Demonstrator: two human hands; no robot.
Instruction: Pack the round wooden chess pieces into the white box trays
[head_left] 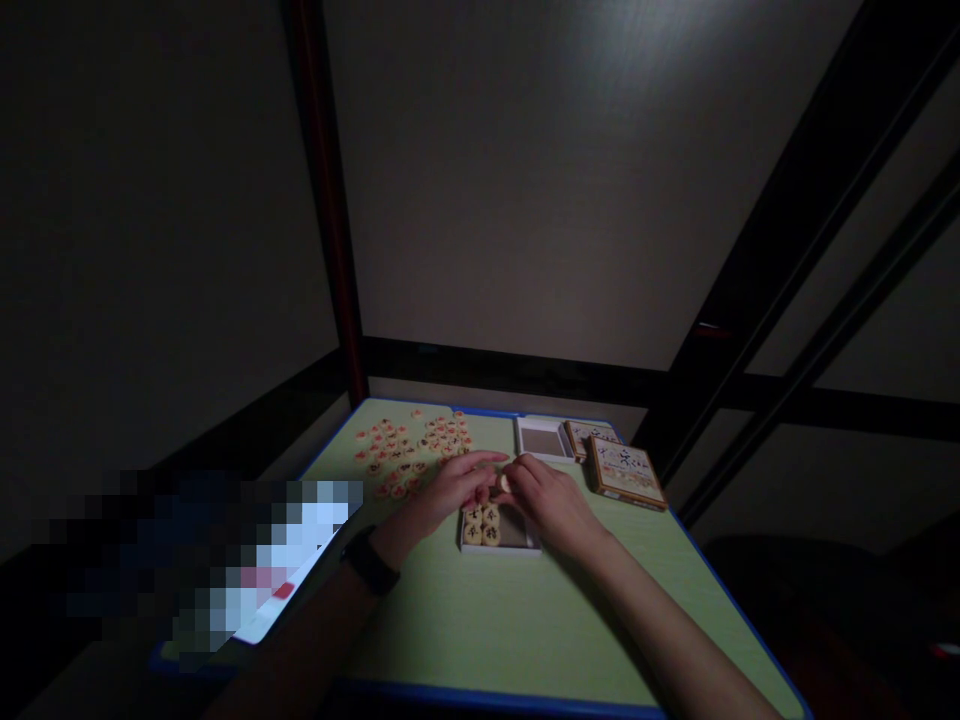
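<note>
My right hand [551,500] is closed, pinching a round Chinese chess piece [505,484] between thumb and fingers. Close against it is my left hand [454,487], with a dark band on the wrist. Its index finger reaches forward while the other fingers curl in; whatever they hold is hidden. Both hands are above the far part of a shallow white box tray [501,549]. Several pale pieces with black characters [481,526] lie flat in the tray's left side, and its brown floor shows on the right. Beyond my left hand, loose chess pieces [390,437] with red or black characters are spread out.
The green table [480,620] has a blue edge. At the back right stand another white tray [517,440] and two printed boxes, the nearer box [626,470] overlapping the farther box [592,436]. A bright screen [289,575], partly pixelated, lies at the left edge.
</note>
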